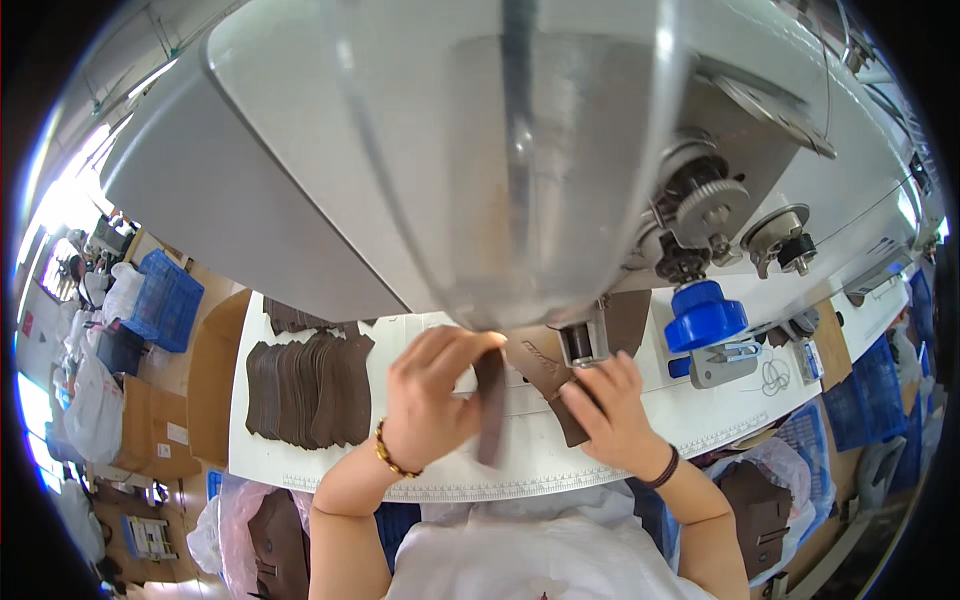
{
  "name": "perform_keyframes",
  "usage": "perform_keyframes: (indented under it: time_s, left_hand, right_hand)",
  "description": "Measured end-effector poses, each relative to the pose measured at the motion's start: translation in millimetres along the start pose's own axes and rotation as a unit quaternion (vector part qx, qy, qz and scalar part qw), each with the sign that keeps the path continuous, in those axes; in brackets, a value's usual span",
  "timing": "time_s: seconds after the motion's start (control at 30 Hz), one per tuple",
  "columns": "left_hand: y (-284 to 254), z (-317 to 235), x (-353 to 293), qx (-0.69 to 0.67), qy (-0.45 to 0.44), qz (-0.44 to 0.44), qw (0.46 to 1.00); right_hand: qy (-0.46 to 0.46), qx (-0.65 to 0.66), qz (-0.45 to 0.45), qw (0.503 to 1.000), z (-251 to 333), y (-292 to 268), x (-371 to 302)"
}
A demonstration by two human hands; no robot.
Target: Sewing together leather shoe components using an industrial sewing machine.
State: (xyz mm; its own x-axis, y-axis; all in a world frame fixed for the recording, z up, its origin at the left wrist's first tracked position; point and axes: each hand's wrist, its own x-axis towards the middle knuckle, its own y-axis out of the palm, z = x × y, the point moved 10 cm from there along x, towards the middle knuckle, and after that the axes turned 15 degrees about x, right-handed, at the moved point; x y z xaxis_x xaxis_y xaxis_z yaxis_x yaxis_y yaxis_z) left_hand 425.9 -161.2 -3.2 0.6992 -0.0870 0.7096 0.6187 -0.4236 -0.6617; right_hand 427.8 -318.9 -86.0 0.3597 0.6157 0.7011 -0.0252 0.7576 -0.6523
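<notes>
Pinching a long dark-brown leathery strip (490,400) in our left hand (430,390), right hand (617,417) spread over a flat brown leathery panel (538,372), we're likely positioning, needing alignment next.

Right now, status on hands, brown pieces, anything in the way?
Left hand gripping brown strip, strip blurred. Right hand on brown panel at the machine. Metal foot close by right fingertips.

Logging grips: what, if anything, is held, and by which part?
Left hand: a brown strip, by its upper end. Right hand: on a brown piece; grip unclear.
</notes>
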Motion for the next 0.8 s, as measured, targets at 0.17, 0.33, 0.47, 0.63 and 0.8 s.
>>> perform_keyframes:
  time_s: [0.17, 0.33, 0.47, 0.63, 0.8]
  left_hand:
    - [-2, 15, -6, 0.005, -0.078, 0.036, 0.996]
    - [9, -29, -24, 0.162, 0.128, 0.01, 0.978]
    - [10, -38, -28, 0.183, 0.185, -0.013, 0.965]
    - [11, -39, -24, 0.168, 0.196, 0.031, 0.966]
    - [18, -49, -28, 0.227, 0.259, 0.035, 0.938]
  right_hand:
    - [-0.003, 0.04, 0.003, 0.999, 20, -7, -5]
    - [0.0, 0.066, 0.026, 0.997, 21, -11, 0]
    - [-0.005, 0.07, 0.019, 0.997, 21, -10, 1]
    - [0.002, 0.06, 0.031, 0.998, 19, -7, 0]
    - [0.003, 0.064, 0.025, 0.998, 23, -11, 5]
